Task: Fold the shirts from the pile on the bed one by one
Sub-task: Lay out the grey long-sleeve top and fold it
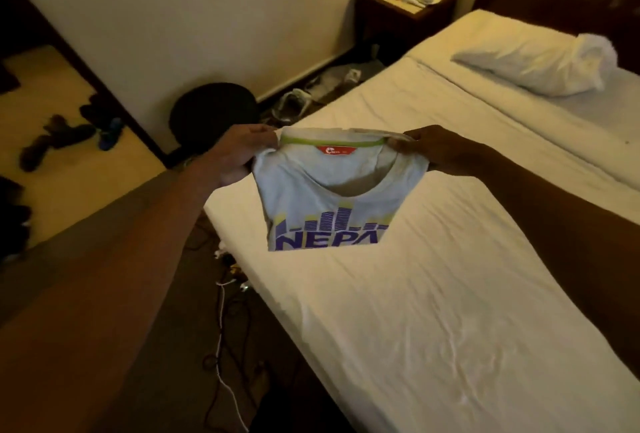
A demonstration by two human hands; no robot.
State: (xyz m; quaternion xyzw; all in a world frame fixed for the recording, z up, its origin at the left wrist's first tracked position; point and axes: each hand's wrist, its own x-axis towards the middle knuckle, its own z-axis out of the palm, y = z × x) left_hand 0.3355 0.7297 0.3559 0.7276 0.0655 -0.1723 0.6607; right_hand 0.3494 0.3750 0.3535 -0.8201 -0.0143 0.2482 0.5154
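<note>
While both hands gripped it by the shoulders, the T-shirt [329, 204], white with a blue NEPA print and a red neck label, hung in the air over the bed [433, 311]. It was toward the bed's near side edge and well short of the pillow [533, 65] at the bed's head. The left hand [239, 152] pinched one end of the collar line with its fingers curled into the cloth, and the right hand [440, 152] pinched the other end the same way.

I saw no sleeves sticking out, and the lower edge cut straight across the print. So I judged the sides already folded in and the bottom doubled up behind, which put this T-shirt at its last step. I could not tell whether that lower edge touched the bed. No pile showed anywhere on the bed in my view.

The next move, as I read it, called for lowering the T-shirt flat onto the bed. Both grips would need to stay level so the tucked sides did not fall open, and only then could the hands let go.
</note>
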